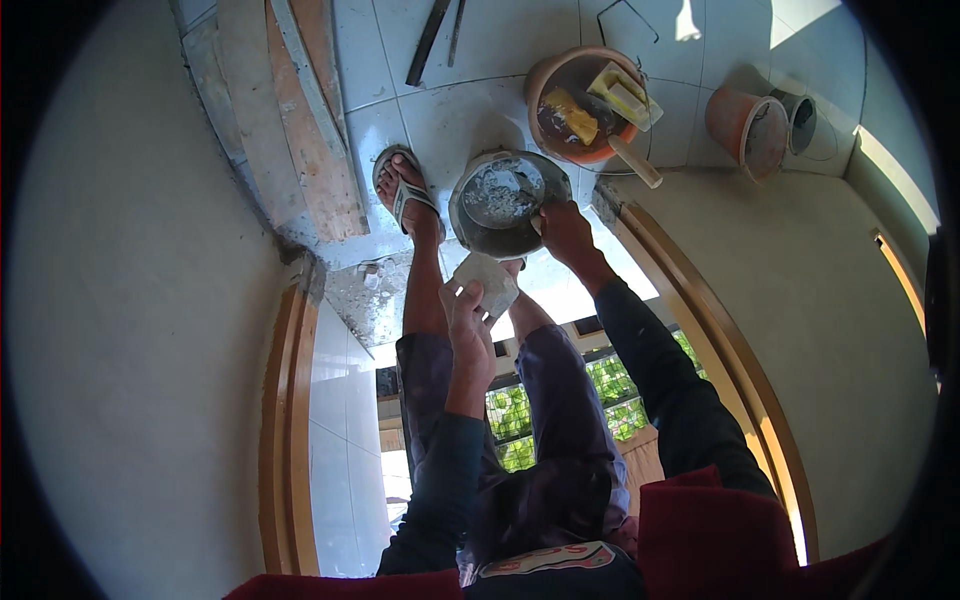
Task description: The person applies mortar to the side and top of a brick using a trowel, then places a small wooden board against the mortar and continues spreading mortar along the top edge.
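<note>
A person's left hand (466, 320) is gripping a pale plate (490, 282) in curled fingers while the right hand (568, 234) is clasping a dark bowl (487, 241) by its rim near an orange tub (580, 156), the grey mix (505, 190) inside suggesting unfinished work.

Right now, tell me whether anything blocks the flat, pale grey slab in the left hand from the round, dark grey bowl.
Nothing visible stands between slab and bowl; the right hand holds the bowl's right side, clear of that gap.
</note>
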Available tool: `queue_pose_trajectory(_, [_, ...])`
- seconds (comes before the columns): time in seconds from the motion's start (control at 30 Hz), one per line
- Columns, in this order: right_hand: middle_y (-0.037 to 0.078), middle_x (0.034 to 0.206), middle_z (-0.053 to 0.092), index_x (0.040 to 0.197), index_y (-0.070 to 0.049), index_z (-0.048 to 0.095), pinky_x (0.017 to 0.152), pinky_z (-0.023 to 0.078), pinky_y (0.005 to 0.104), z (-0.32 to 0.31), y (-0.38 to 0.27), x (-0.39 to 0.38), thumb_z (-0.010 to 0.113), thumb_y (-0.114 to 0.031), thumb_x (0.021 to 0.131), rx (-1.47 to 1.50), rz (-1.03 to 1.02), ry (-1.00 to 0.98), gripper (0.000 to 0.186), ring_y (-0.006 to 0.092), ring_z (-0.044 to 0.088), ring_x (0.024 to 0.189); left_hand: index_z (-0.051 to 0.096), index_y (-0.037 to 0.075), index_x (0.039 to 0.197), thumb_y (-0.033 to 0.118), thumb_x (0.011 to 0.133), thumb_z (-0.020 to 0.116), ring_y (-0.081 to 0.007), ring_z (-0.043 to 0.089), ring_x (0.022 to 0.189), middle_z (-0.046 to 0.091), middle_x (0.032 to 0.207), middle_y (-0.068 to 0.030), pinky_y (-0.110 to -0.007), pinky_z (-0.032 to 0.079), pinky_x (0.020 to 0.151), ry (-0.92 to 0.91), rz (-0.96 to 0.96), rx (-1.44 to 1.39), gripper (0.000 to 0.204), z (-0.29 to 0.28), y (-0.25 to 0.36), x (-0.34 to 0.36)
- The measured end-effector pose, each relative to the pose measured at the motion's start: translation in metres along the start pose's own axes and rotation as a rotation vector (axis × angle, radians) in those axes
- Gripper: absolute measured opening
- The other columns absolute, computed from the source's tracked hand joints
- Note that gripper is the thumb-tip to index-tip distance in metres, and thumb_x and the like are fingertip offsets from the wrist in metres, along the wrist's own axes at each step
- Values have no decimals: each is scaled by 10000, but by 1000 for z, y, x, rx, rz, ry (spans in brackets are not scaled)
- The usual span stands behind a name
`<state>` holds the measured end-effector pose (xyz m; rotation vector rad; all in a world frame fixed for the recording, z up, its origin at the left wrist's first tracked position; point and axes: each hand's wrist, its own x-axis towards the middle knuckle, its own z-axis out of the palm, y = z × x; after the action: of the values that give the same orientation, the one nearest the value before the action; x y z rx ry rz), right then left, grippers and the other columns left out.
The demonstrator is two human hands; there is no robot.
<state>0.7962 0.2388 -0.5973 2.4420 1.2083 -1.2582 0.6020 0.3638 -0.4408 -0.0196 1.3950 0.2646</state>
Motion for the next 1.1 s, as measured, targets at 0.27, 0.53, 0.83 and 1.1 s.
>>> queue_pose_trajectory(0.27, [206, 1070, 633, 1000, 8, 688, 803, 547, 497, 70, 13, 1, 664, -238, 904, -382, -107, -103, 265, 401, 593, 1078, 505, 176, 1374, 513, 934, 635, -245, 507, 1324, 554, 1375, -51, -555, 334, 1128, -20, -44, -67, 570, -10, -11, -1])
queue_pose_trajectory(0.53, [232, 1059, 656, 1100, 73, 657, 747, 610, 502, 36, -7, -15, 581, -212, 927, -84, 7, -307, 342, 417, 700, 974, 526, 190, 1326, 490, 938, 634, -221, 534, 1277, 567, 1338, -34, -523, 377, 1083, -56, -36, 34, 502, -8, -14, -2])
queue_pose_trajectory(0.83, [296, 949, 671, 1282, -31, 493, 767, 540, 611, 8, -19, -76, 523, -265, 1036, 134, 239, -165, 341, 498, 688, 846, 513, 189, 1299, 472, 939, 644, -205, 530, 1259, 564, 1314, -31, -497, 380, 1072, -29, -58, 46, 476, -3, -20, -3])
queue_pose_trajectory(1.1, [296, 1001, 674, 1210, -30, 510, 798, 529, 605, 2, -32, -112, 591, -211, 995, 264, 233, 34, 292, 502, 675, 927, 498, 182, 1289, 452, 944, 654, -219, 532, 1253, 560, 1301, -41, -496, 393, 1062, 2, -57, 47, 465, -4, -21, -2])
